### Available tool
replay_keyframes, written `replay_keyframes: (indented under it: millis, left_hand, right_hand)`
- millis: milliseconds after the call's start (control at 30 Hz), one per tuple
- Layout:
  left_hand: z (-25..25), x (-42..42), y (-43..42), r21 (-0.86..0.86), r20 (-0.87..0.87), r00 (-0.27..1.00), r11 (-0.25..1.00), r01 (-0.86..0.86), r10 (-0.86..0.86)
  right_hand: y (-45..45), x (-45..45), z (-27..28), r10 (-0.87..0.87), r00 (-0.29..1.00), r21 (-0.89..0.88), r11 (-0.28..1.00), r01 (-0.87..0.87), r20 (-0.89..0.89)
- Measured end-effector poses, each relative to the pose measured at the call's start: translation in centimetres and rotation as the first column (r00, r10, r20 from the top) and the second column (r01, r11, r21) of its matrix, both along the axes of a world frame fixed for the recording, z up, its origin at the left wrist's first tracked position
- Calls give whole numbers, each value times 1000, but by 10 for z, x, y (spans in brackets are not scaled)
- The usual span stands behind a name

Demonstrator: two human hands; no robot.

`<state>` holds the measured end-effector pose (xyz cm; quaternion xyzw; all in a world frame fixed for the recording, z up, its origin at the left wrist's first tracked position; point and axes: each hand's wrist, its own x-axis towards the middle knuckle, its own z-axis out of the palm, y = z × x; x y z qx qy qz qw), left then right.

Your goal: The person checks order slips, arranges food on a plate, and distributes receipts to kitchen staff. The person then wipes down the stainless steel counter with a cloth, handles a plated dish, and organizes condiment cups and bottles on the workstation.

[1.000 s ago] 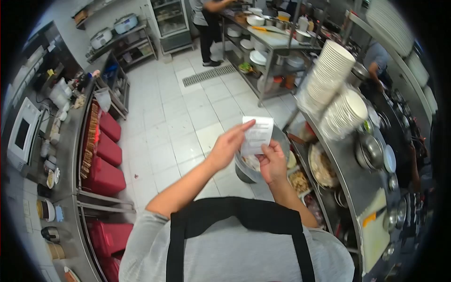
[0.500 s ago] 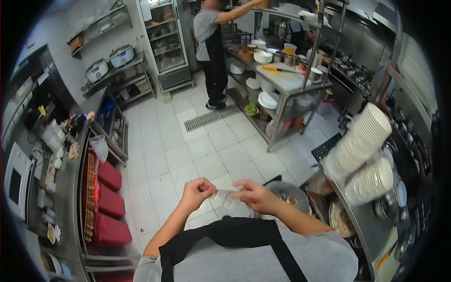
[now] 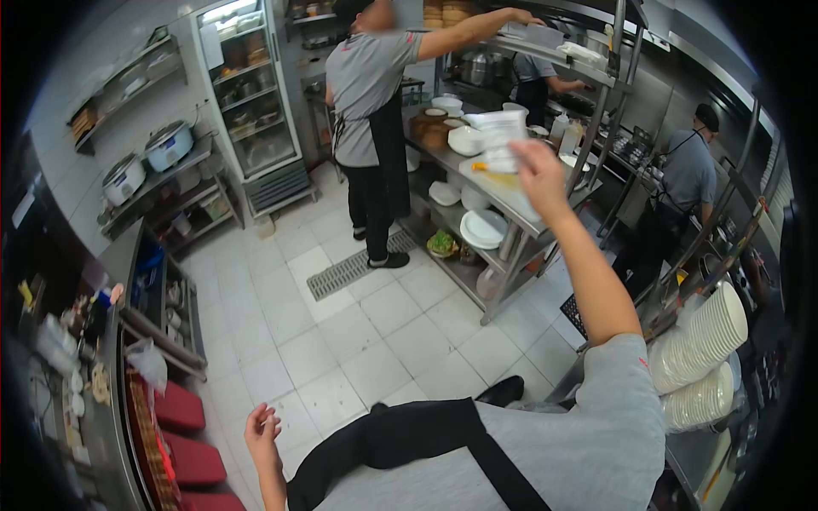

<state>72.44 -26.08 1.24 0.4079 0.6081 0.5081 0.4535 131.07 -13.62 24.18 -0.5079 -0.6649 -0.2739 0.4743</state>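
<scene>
My right hand (image 3: 541, 177) is raised out in front of me, its fingers closed on the lower right part of a white paper slip (image 3: 498, 132). The slip has faint printed lines and is smeared by motion. Behind it, farther off, stand a steel worktable (image 3: 521, 211) and a white bowl (image 3: 464, 140). My left hand (image 3: 262, 427) hangs low at my left side. Its fingers are apart and loosely bent, with nothing visible in them.
A person (image 3: 366, 119) in a black apron reaches to the upper shelf. Another person (image 3: 686, 175) works at the right, and a third is partly hidden behind the shelving. Stacked white bowls (image 3: 699, 345) stand close on my right; red bins (image 3: 192, 456) are at my left.
Both hands held the slip low before me. My left hand has let go and moved left; my right has carried the slip up and forward. The view has shifted, bringing the right-hand person into sight.
</scene>
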Motion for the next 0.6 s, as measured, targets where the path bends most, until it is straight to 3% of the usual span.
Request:
replay_keyframes:
  millis: [100,133,167,233,467,567,600]
  left_hand:
    - [10,-12,75,38,13,1000,999,2,-2]
    - [13,-15,103,57,1,999,998,37,-37]
    - [17,-16,131,77,-30,997,994,74,-72]
    - [31,-10,181,106,-102,985,983,151,-140]
    - [33,38,296,117,-184,952,956,268,-244]
    - [22,60,331,36,-186,950,965,261,-250]
    - [22,70,343,25,-168,953,965,260,-252]
  right_hand:
    - [68,72,32,-122,933,34,989,142,-338]
    - [108,123,28,-82,894,90,987,134,-440]
    - [122,142,40,-279,860,12,949,314,-427]
    - [161,180,52,-123,653,-43,990,137,-747]
    - [254,306,73,-311,596,-81,922,379,-741]
    - [287,326,88,-215,498,-39,940,339,-840]
    - [288,310,102,-267,441,-109,930,351,-857]
